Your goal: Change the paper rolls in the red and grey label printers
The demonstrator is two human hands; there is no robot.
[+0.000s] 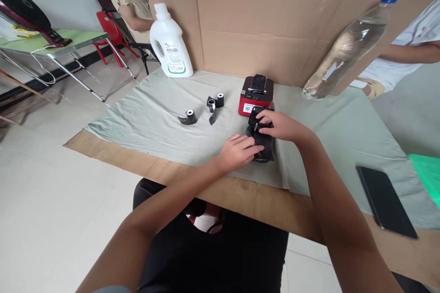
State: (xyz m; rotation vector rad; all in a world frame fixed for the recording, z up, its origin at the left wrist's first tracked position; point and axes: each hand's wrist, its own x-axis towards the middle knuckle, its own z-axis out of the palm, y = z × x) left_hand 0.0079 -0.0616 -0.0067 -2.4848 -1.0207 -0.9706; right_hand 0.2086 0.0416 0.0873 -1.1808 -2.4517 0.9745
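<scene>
the fingers of the person's right hand (280,126) bend down over the far part of a black device (268,148), the thumb and forefinger set apart with a gap between them; whether they pinch anything i cannot tell. the left hand (237,152) reaches in from the left, its forefinger stretched out along the device's near part and its other fingers loosely bent; its thumb is hidden, so i cannot tell whether it grips. the device lies right under both sets of fingers, its details too small and covered to make out. just beyond the right fingertips stands a red and black box (243,104), with a dark strip (257,84) on its top. to the left of the fingers and farther off, a loose black roll (189,118) with a trailing end lies near a small cluster of similar rolls (216,102). all rest on a wrinkled pale green cloth (147,114). well beyond the fingers, a white jug (172,43) stands to the left and a clear, blue-capped bottle (350,48) leans to the right, before a cardboard panel (250,23). a dark phone (387,201) lies well to the right of the fingers, nearer the person.
</scene>
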